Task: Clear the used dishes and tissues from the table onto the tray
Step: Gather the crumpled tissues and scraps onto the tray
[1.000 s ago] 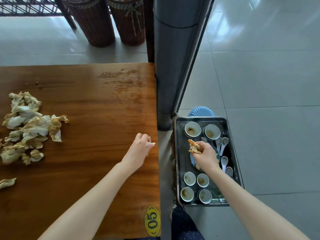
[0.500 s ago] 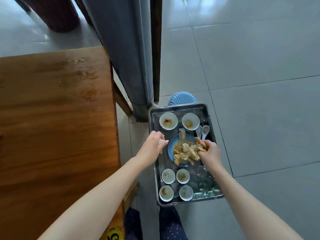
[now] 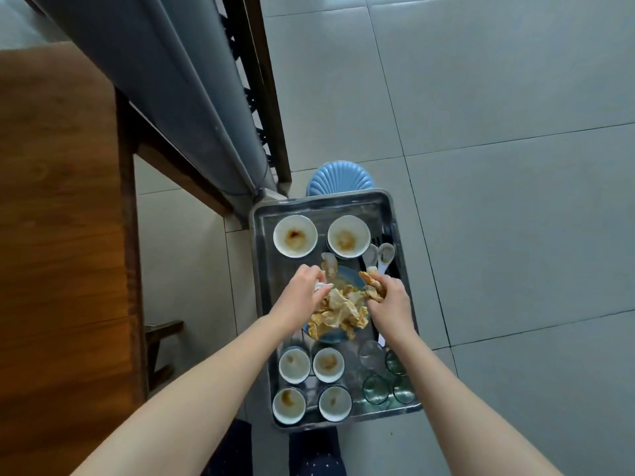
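Arms [image 3: 206,389] outstretched over tray [image 3: 319,198]; L hand [image 3: 302,297] pinches scrap [image 3: 323,287]; R hand [image 3: 390,300] grips tissues [image 3: 370,282].

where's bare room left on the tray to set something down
Bare strip along the tray's far rim behind the two big bowls, and by its left wall beside the left hand. Crowded: plate of tissues mid-tray, small bowls and glasses at the near end.

No text to read, no legible label, brand, number or sign on the steel tray [image 3: 323,201], the stained bowls [image 3: 294,236], the white spoons [image 3: 385,255], the glasses [image 3: 375,389] or the wooden tabletop [image 3: 58,235]
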`<state>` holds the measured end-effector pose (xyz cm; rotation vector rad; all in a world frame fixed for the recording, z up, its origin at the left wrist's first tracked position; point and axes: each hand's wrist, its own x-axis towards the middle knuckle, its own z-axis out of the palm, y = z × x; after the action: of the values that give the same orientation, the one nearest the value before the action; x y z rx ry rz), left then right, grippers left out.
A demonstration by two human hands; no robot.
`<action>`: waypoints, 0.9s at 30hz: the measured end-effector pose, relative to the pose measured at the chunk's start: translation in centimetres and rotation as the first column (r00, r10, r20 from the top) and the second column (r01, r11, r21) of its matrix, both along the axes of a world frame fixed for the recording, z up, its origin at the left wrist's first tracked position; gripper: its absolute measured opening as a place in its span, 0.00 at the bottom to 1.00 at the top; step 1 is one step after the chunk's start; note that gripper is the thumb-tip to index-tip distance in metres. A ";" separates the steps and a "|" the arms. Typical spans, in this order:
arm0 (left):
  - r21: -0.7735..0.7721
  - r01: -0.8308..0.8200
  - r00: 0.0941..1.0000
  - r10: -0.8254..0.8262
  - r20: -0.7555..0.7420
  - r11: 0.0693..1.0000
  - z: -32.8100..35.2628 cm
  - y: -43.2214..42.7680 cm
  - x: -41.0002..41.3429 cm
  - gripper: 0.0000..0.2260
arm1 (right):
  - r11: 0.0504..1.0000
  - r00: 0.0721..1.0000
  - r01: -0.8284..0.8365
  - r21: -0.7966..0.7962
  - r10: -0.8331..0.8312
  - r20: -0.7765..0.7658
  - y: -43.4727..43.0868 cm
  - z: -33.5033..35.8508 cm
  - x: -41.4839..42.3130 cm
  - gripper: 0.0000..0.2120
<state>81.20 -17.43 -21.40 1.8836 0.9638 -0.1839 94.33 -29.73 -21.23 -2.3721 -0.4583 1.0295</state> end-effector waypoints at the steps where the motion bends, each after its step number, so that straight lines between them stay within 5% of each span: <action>1: -0.007 -0.002 1.000 0.002 -0.001 1.000 -0.3 -0.1 0.2 0.07 | 1.000 1.000 -0.006 0.013 0.006 -0.026 -0.2 -0.2 0.2 0.24; 8: -0.147 0.031 0.992 -0.048 -0.114 0.989 0.5 -0.4 -0.9 0.36 | 0.988 0.979 -0.146 0.055 0.153 -0.137 -2.5 1.0 -0.4 0.30; 27: 0.129 -0.313 0.949 0.307 0.067 0.941 18.2 -1.2 -18.0 0.25 | 0.941 0.986 -0.164 0.295 0.158 0.046 -2.7 17.9 -10.9 0.17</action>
<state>63.25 -18.66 -3.18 1.8213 1.2528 0.1177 83.38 -32.40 -3.28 -2.1045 -0.7707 0.9305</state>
